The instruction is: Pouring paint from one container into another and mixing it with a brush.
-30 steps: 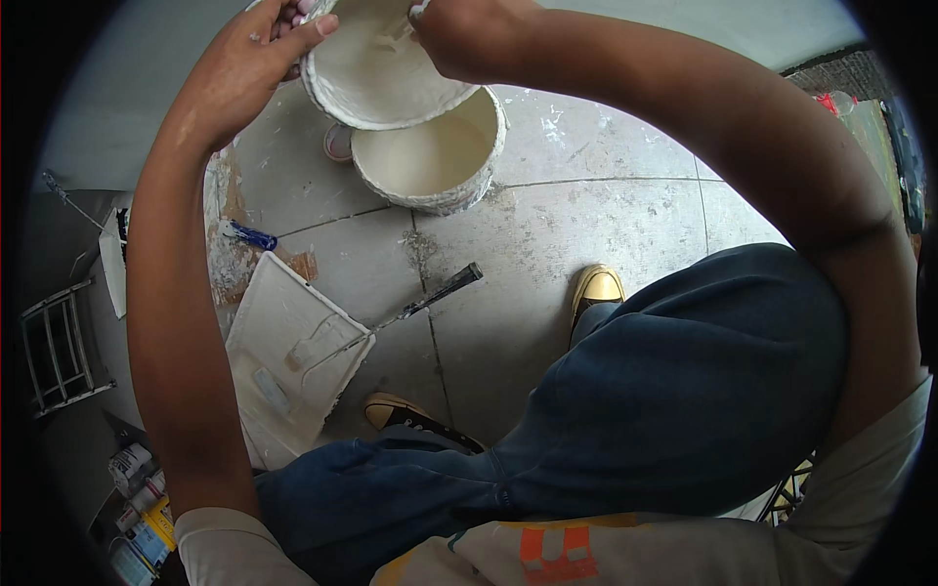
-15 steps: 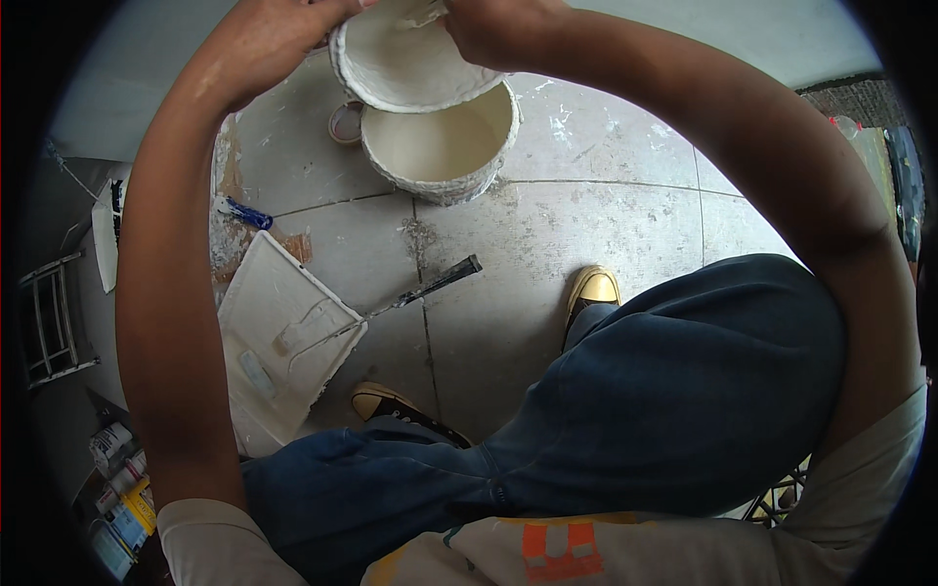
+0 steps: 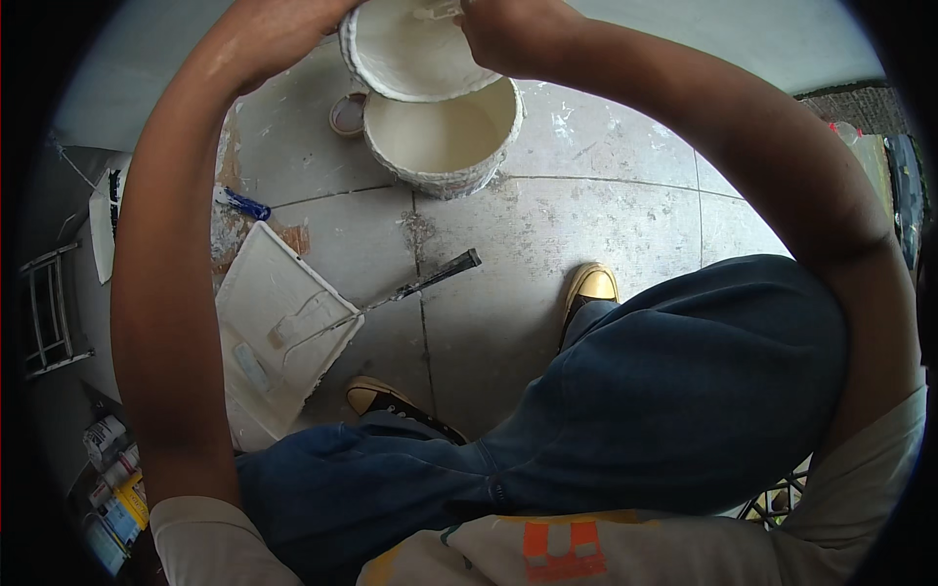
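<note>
Since the earlier frame the upper bucket (image 3: 405,59) has shifted slightly right over the lower bucket (image 3: 449,184), and the left hand (image 3: 293,37) has moved farther out past the far edge of view; everything on the floor (image 3: 547,225) has drifted a little with the camera.

The upper bucket is tilted, its whitish open mouth facing the person and its near rim overlapping the far part of the lower bucket's mouth, though whether the rims touch I cannot tell. It lies between the hands, its axis leaning toward the near side. The left hand is at its left rim and seems to grip it, the fingertips out of view. The right hand (image 3: 513,39) is at the right side, nearer the lower bucket, fingers curled beside a pale piece (image 3: 439,12) inside; whether they grip it I cannot tell.

The lower bucket stands upright, pale inside, with a small round roll (image 3: 347,115) just to its left. Nearer and left lies a white tray (image 3: 244,313), a black-handled tool (image 3: 437,275) across its right edge.
</note>
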Demonstrator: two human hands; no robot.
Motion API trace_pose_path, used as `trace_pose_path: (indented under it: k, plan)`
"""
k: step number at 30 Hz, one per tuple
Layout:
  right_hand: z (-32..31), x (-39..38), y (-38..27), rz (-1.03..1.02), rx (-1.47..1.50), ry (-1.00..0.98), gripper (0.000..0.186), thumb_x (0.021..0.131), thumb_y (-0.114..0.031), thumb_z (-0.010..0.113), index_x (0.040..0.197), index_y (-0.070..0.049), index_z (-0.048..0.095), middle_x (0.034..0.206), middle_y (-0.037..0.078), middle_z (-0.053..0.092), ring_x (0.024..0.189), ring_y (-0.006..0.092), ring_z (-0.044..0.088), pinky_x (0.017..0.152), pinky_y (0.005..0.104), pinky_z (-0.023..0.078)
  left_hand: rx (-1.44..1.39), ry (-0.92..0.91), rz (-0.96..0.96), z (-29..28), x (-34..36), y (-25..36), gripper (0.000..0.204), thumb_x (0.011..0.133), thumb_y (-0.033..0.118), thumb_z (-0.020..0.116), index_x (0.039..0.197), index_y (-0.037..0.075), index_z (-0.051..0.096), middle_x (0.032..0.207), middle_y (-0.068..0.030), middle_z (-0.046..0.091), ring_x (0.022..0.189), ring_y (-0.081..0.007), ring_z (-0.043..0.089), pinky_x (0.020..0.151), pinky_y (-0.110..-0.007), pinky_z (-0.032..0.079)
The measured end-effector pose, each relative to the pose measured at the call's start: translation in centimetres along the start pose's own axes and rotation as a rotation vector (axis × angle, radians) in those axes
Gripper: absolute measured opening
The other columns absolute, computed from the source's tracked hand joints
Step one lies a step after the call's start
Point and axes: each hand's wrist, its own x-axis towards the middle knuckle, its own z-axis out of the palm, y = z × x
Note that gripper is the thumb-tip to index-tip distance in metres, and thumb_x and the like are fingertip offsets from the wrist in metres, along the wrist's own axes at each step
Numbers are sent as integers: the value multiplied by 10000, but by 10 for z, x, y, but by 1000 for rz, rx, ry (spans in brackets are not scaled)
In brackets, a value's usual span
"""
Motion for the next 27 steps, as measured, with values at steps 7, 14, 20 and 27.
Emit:
trace_pose_path:
  k: [7,14,20,27]
  plan:
    - [33,16,21,192,289,58,252,930,-132,592,1108,-27,736,1093,136,733,972,274,725,727,381,584,-69,-6,128,11,16,12,255,1006,242,586,1023,-8,537,828,-68,543,748,-156,495,727,-330,451]
    - [27,33,-5,203,374,-128,232,910,-126,614,1092,-61,744,1116,120,735,1000,261,727,800,370,595,-274,-8,65,11,15,-15,221,1031,234,568,1045,16,532,845,-41,538,766,-127,508,722,-312,465]
    - [43,21,19,-73,121,62,202,871,-114,643,1016,-60,772,1074,131,746,982,258,728,778,353,586,-127,32,-68,14,11,7,197,1024,220,584,1032,30,531,837,-28,527,739,-117,486,709,-303,460]
    - [31,45,-13,93,193,-64,180,862,-105,665,976,-73,800,1079,157,752,957,259,732,706,374,590,-86,28,35,15,5,4,202,1010,210,587,1004,19,522,797,-25,524,732,-117,475,683,-310,431]
